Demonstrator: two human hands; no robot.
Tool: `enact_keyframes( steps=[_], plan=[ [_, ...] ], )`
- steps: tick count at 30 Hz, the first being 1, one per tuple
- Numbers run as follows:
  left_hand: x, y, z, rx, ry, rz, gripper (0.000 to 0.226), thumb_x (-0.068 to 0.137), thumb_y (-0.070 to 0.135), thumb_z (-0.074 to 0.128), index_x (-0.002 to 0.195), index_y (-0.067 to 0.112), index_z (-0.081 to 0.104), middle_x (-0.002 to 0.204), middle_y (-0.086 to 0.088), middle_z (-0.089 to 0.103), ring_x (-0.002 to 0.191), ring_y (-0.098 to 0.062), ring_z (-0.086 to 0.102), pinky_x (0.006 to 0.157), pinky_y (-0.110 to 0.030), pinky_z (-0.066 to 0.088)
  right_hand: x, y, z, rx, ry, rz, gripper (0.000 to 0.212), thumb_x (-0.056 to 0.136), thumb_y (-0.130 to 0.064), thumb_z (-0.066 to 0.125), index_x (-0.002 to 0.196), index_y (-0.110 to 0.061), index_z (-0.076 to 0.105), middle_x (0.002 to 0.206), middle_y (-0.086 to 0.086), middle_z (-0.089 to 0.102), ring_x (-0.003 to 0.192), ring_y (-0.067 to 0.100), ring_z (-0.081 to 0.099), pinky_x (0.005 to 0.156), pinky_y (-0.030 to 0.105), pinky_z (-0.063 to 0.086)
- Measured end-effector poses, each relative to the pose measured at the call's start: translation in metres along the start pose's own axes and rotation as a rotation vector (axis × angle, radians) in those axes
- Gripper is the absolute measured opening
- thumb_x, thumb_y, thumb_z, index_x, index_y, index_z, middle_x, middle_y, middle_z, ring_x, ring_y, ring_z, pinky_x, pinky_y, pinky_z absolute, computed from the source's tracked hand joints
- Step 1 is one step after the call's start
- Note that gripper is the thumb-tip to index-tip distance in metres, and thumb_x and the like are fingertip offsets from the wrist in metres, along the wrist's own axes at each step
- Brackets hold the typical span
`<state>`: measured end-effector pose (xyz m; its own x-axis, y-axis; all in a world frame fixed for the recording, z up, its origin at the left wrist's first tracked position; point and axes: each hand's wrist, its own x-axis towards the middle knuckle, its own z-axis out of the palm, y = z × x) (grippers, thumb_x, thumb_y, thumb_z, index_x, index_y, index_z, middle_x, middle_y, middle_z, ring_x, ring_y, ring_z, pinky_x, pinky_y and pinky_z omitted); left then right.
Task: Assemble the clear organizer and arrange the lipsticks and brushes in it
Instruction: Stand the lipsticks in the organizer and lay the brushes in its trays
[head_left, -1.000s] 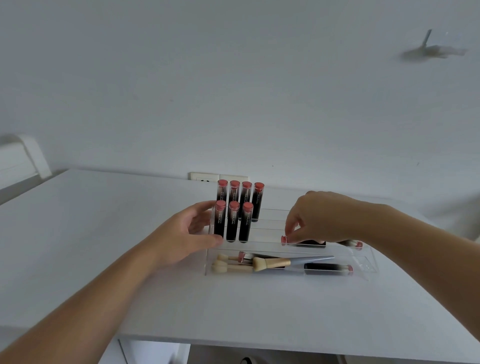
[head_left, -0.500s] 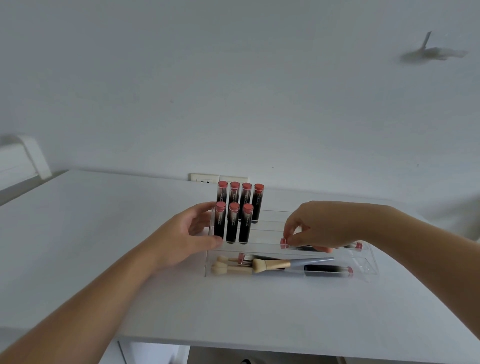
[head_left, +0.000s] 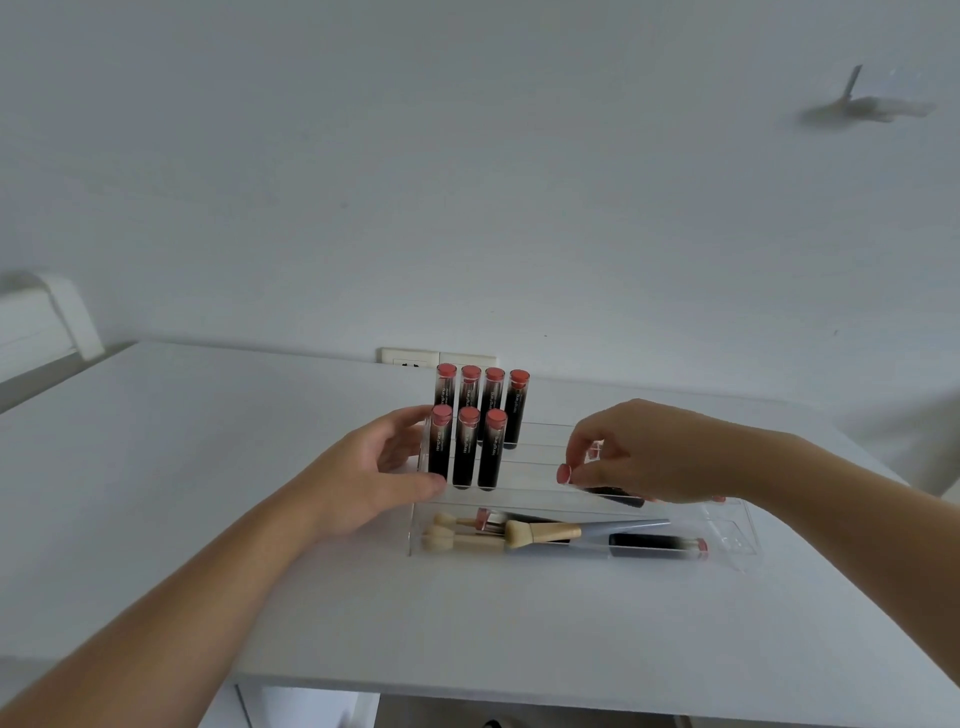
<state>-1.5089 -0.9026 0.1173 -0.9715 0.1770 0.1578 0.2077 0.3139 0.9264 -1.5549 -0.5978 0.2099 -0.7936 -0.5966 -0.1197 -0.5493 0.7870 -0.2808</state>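
Note:
A clear tiered organizer (head_left: 737, 525) stands on the white table (head_left: 156, 467). Several black lipsticks with pink caps (head_left: 467, 441) stand upright in its two back rows at the left. My left hand (head_left: 363, 483) grips the organizer's left end, thumb on the front ledge. My right hand (head_left: 649, 452) pinches one lipstick (head_left: 613, 496) near its pink end, holding it nearly flat over the middle tier. In the front tray lie brushes (head_left: 540, 531) with pale bristles, a grey-handled one among them, plus two lipsticks (head_left: 660, 545).
A white wall socket (head_left: 410, 357) sits behind the organizer at the table's back edge. The table's front edge runs below my arms, with a drawer unit (head_left: 291, 706) under it. A white chair back (head_left: 47, 317) shows at far left.
My right hand has lifted the pinched lipstick slightly and drawn it a little left over the middle tier. My left hand has stayed on the organizer's left end.

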Motion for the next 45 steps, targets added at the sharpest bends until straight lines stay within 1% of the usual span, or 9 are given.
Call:
enact_keyframes(
  steps=[5, 7, 13, 16, 18, 21, 32, 41, 45],
  plan=[
    [-0.001, 0.0, 0.0, -0.001, -0.006, 0.008, 0.076, 0.067, 0.033, 0.081, 0.137, 0.042, 0.052, 0.136, 0.019, 0.064, 0.132, 0.0, 0.054, 0.116, -0.035, 0.036, -0.001, 0.002, 0.006, 0.308, 0.191, -0.049, 0.006, 0.09, -0.048, 0.067, 0.086, -0.044, 0.069, 0.05, -0.012, 0.052, 0.046, 0.008, 0.041, 0.045, 0.015, 0.034],
    [-0.001, 0.0, 0.0, -0.002, -0.004, 0.012, 0.074, 0.067, 0.033, 0.081, 0.135, 0.045, 0.053, 0.135, 0.02, 0.065, 0.131, 0.001, 0.055, 0.115, -0.034, 0.036, -0.002, 0.002, 0.008, 0.396, 0.263, -0.065, 0.004, 0.089, -0.046, 0.069, 0.087, -0.044, 0.071, 0.054, -0.013, 0.048, 0.05, 0.008, 0.039, 0.049, 0.018, 0.033],
    [-0.001, 0.0, 0.0, -0.021, -0.005, 0.022, 0.067, 0.067, 0.034, 0.082, 0.124, 0.06, 0.059, 0.134, 0.021, 0.065, 0.13, 0.001, 0.055, 0.112, -0.03, 0.037, -0.004, 0.001, 0.009, 0.606, 0.389, -0.066, 0.01, 0.097, -0.03, 0.064, 0.096, -0.032, 0.074, 0.071, -0.025, 0.07, 0.054, 0.002, 0.054, 0.06, 0.016, 0.046],
    [-0.001, 0.0, 0.0, -0.023, -0.007, 0.017, 0.068, 0.066, 0.034, 0.082, 0.125, 0.059, 0.059, 0.134, 0.021, 0.065, 0.13, 0.001, 0.055, 0.112, -0.031, 0.037, -0.006, -0.003, 0.007, 0.775, 0.346, -0.072, 0.012, 0.102, -0.022, 0.057, 0.107, -0.017, 0.068, 0.099, -0.002, 0.079, 0.064, 0.02, 0.066, 0.063, 0.032, 0.049],
    [-0.001, 0.0, 0.0, -0.027, -0.011, 0.016, 0.071, 0.067, 0.033, 0.081, 0.131, 0.05, 0.056, 0.134, 0.02, 0.065, 0.13, 0.001, 0.055, 0.113, -0.033, 0.037, -0.007, -0.004, 0.008, 0.818, 0.349, -0.083, 0.014, 0.103, -0.023, 0.056, 0.109, -0.013, 0.064, 0.1, 0.004, 0.078, 0.062, 0.022, 0.064, 0.064, 0.035, 0.051],
    [-0.002, 0.0, 0.0, -0.029, 0.0, 0.003, 0.073, 0.065, 0.034, 0.082, 0.132, 0.048, 0.055, 0.135, 0.019, 0.065, 0.13, 0.0, 0.055, 0.117, -0.036, 0.036, -0.007, -0.003, 0.009, 0.899, 0.354, -0.085, 0.013, 0.103, -0.025, 0.057, 0.112, -0.022, 0.066, 0.098, 0.007, 0.077, 0.057, 0.019, 0.058, 0.065, 0.033, 0.054],
    [-0.002, 0.003, 0.001, -0.036, 0.007, -0.009, 0.077, 0.063, 0.036, 0.082, 0.134, 0.044, 0.054, 0.137, 0.016, 0.064, 0.132, -0.001, 0.054, 0.12, -0.039, 0.035, -0.008, -0.01, 0.018, 0.893, 0.347, -0.083, 0.024, 0.106, -0.018, 0.049, 0.121, -0.027, 0.065, 0.102, 0.006, 0.077, 0.069, 0.028, 0.071, 0.065, 0.03, 0.055],
    [-0.002, 0.004, 0.002, -0.048, -0.002, 0.003, 0.072, 0.064, 0.033, 0.081, 0.131, 0.045, 0.055, 0.131, 0.02, 0.067, 0.127, 0.001, 0.058, 0.11, -0.028, 0.039, -0.008, -0.014, 0.023, 1.05, 0.385, -0.025, 0.027, 0.107, -0.018, 0.046, 0.112, -0.026, 0.071, 0.095, 0.01, 0.075, 0.055, 0.023, 0.059, 0.062, 0.035, 0.052],
    [-0.003, 0.003, 0.001, -0.041, -0.005, 0.006, 0.071, 0.065, 0.033, 0.081, 0.13, 0.047, 0.055, 0.131, 0.02, 0.067, 0.128, 0.001, 0.057, 0.11, -0.029, 0.039, -0.009, -0.013, 0.025, 0.925, 0.439, -0.034, 0.017, 0.099, -0.021, 0.062, 0.11, -0.031, 0.071, 0.09, 0.005, 0.075, 0.052, 0.018, 0.054, 0.058, 0.026, 0.047]
  ],
)
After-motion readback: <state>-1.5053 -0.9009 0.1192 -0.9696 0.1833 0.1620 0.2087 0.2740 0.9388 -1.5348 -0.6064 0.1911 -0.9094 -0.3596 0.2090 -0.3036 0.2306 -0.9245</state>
